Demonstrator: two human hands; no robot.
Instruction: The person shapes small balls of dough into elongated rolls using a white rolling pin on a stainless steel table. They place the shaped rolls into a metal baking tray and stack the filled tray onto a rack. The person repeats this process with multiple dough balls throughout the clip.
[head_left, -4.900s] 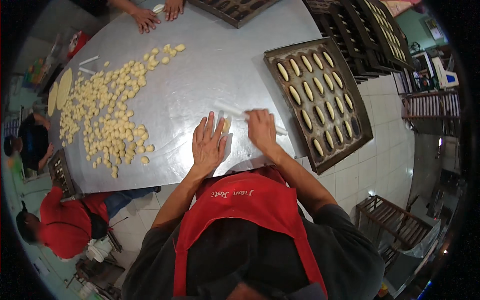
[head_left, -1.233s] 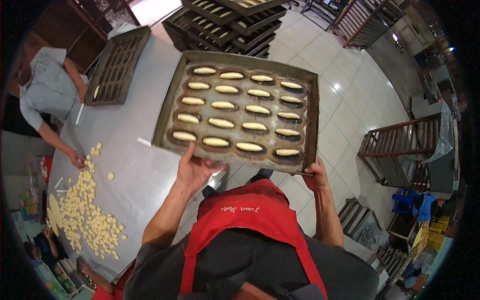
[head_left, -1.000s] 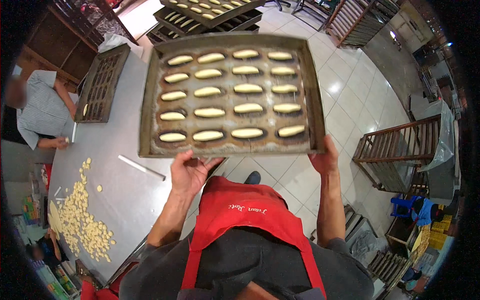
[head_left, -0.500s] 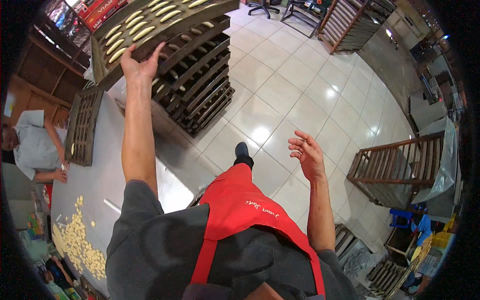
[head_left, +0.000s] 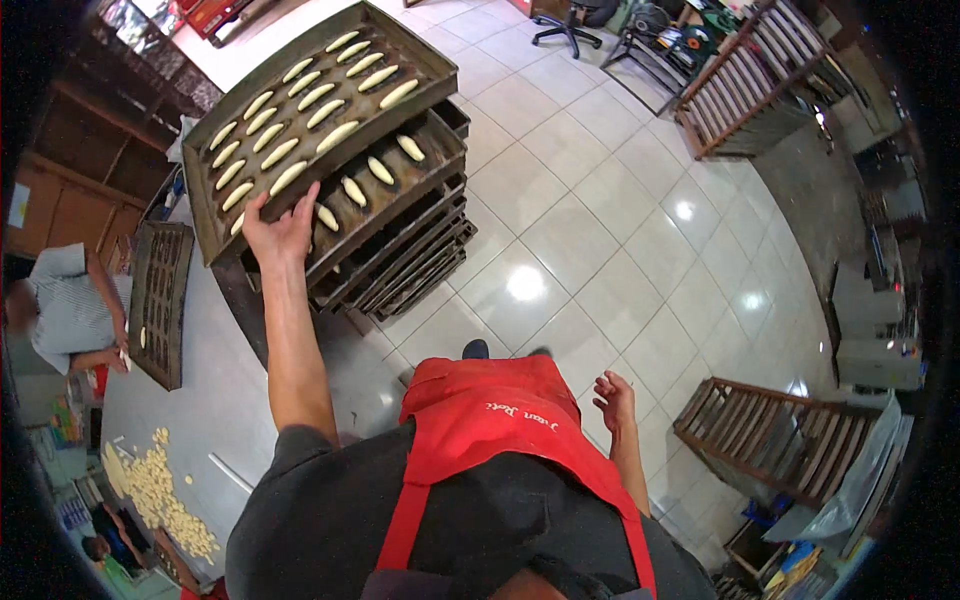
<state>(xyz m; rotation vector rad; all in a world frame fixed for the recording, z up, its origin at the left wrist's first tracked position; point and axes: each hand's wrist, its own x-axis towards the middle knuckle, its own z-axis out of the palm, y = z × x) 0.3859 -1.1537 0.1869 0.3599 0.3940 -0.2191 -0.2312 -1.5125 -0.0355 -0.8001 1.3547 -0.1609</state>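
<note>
My left hand grips the near wall of a dark metal baking tray, thumb and a finger apart along its edge. Rows of long pale dough pieces lie in this tray. It rests at an angle across the top of a stack of similar trays, its left part overhanging. Just beneath it, another tray shows several dough pieces in its uncovered part. My right hand hangs over the floor at my right side, holding nothing, fingers loosely bent and apart.
On the left, a metal table bears a narrow tray, a pale rod and many small dough lumps. A person works at its far side. Slatted wooden racks stand on the right, and an office chair farther off.
The upper tray now sits lower in the picture, with more of the dough-filled tray below uncovered. My right hand has dropped, and my outstretched foot has drawn back. The whole view has shifted.
</note>
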